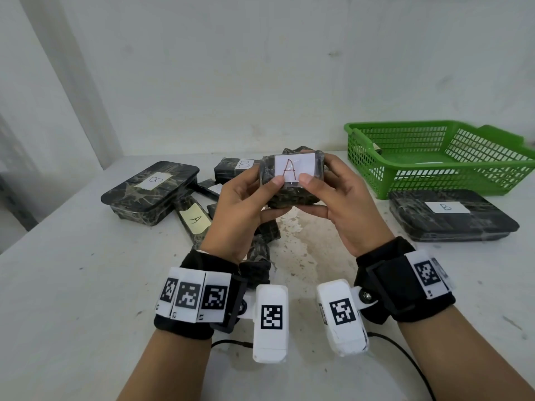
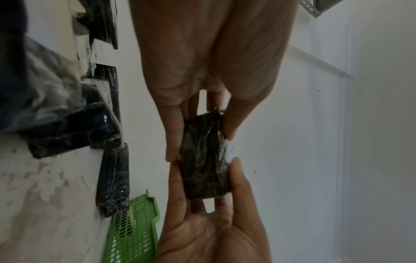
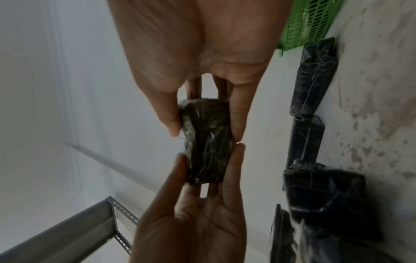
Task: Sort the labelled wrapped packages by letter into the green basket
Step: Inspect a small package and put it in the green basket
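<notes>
1. Up off the table (image 1: 86,285), between both hands: small dark wrapped package (image 1: 292,180), white label with a red "A" turned toward the head camera.
2. Left hand (image 1: 240,204) grasping its left side, thumb on the front face near the label, fingers curled round behind.
3. Right hand (image 1: 344,204) grasping its right side likewise, thumb tip beside the left thumb.
4. Seen from the left wrist as well: package (image 2: 204,160) pinched from both ends by the two hands.
5. Far right on the table: green basket (image 1: 434,157), with something pale inside, too unclear to identify.
6. Just in front of the basket: flat wrapped package labelled "B" (image 1: 451,215).
7. Left of the hands: large "B" package (image 1: 150,192), a narrow "A" package (image 1: 194,221) beside it, a smaller "B" package (image 1: 234,167) behind.
</notes>
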{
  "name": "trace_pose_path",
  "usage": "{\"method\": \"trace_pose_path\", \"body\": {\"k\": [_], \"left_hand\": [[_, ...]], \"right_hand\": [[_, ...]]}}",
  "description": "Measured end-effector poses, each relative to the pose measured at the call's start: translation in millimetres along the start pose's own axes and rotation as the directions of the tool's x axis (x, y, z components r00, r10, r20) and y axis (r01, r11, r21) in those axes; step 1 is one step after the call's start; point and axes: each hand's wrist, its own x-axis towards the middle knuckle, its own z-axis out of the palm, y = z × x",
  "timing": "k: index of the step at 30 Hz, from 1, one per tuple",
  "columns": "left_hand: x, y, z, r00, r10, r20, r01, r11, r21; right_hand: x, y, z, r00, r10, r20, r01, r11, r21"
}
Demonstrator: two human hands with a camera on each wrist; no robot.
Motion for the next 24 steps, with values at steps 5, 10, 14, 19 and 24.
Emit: {"method": "trace_pose_path", "body": {"k": [5, 10, 14, 19, 24], "left_hand": [[-0.1, -0.6, 0.6, 1.000, 0.022, -0.013, -0.022, 0.999, 0.030], [-0.2, -1.3, -1.8, 0.999, 0.046, -0.008, -0.046, 0.996, 0.079], [-1.0, 0.5, 1.1, 0.999, -0.013, 0.031, 0.011, 0.998, 0.055], [-1.4, 0.8, 3.6, 0.999, 0.042, -0.018, -0.040, 0.995, 0.088], [-1.7, 1.3, 3.4, 0.998, 0.062, -0.005, -0.061, 0.989, 0.134]], "right_hand": [[0.7, 3.5, -2.6, 1.000, -0.009, 0.027, 0.010, 1.000, -0.014], [0.6, 2.5, -1.7, 0.999, 0.021, 0.031, -0.022, 0.999, 0.043], [0.5, 3.0, -3.9, 1.000, -0.023, 0.007, 0.023, 1.000, -0.011], [0.3, 1.5, -5.4, 0.997, -0.021, 0.074, 0.024, 0.999, -0.041], [-0.1, -1.0, -1.1, 0.999, 0.006, 0.035, -0.005, 0.999, -0.032]]}}
